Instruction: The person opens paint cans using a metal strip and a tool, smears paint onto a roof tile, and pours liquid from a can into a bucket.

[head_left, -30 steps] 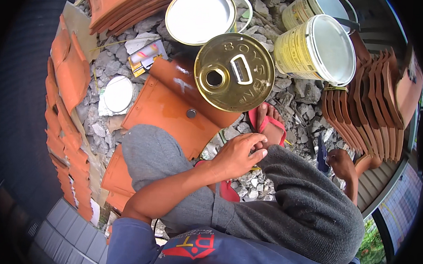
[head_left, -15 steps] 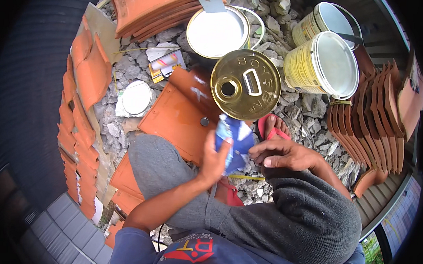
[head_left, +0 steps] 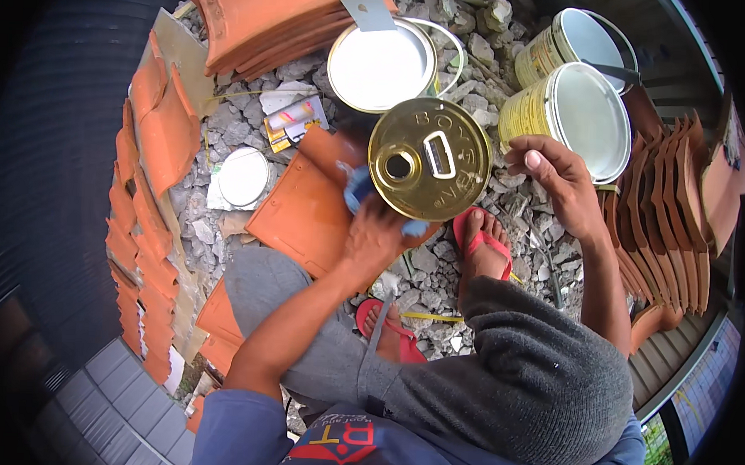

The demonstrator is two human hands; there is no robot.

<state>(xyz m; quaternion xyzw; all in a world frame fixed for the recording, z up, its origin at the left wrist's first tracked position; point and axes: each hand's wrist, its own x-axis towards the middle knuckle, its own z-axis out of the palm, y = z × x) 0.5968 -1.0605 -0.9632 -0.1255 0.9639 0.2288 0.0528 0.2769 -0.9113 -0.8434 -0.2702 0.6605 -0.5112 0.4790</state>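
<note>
My left hand [head_left: 377,233] presses a crumpled blue rag [head_left: 358,189] onto an orange roof tile [head_left: 298,217] lying in front of me. A light blue bit of cloth pokes out beside the fingers. Standing over the tile's right part, a round gold-topped metal can [head_left: 454,171] with a fold-down handle and a round hole hides some of the rag and the tile. To the right of the can, my right hand [head_left: 558,178] is raised in front of a yellow bucket, its fingers loosely bent and nothing in them.
A white-lidded bucket [head_left: 379,71] stands behind the can, two yellow buckets [head_left: 527,115] at the back right. Roof tiles stack at the back [head_left: 265,16], left and right [head_left: 664,220]. A round white lid [head_left: 243,177] and packaged items [head_left: 298,117] lie on broken rubble [head_left: 428,281].
My left hand has moved forward with the rag, from above my lap onto the tile. My right hand has left the rag's side, rising up and right towards the yellow bucket.
</note>
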